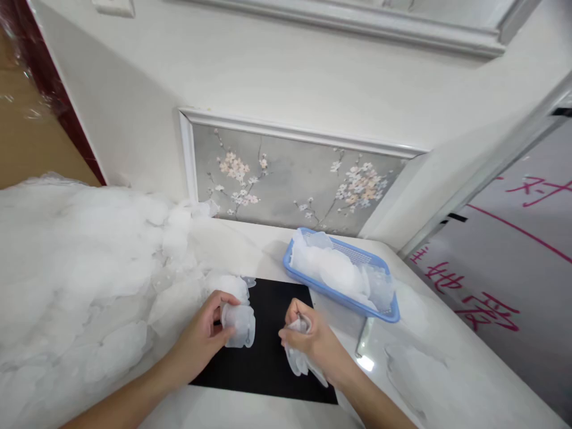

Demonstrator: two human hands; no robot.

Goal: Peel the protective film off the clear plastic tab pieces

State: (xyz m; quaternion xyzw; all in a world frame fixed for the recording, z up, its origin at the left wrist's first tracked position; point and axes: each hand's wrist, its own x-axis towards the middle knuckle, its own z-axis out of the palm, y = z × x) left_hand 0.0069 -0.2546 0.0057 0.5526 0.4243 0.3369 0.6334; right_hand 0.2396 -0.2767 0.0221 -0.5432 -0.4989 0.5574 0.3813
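My left hand (203, 336) pinches a translucent white plastic piece (240, 325) over the left part of a black mat (268, 351). My right hand (313, 342) is closed round another crumpled white plastic piece (298, 357) above the mat's right side. The two hands are a short gap apart. A large heap of the same white pieces (80, 280) lies to the left, reaching up to my left hand.
A blue plastic basket (308, 280) holding more white pieces sits behind and right of the mat on the white table (447, 381). A shiny flat object (364, 345) lies beside the basket. The wall with a flower panel (290, 179) stands behind. A board with pink writing (504, 286) is at right.
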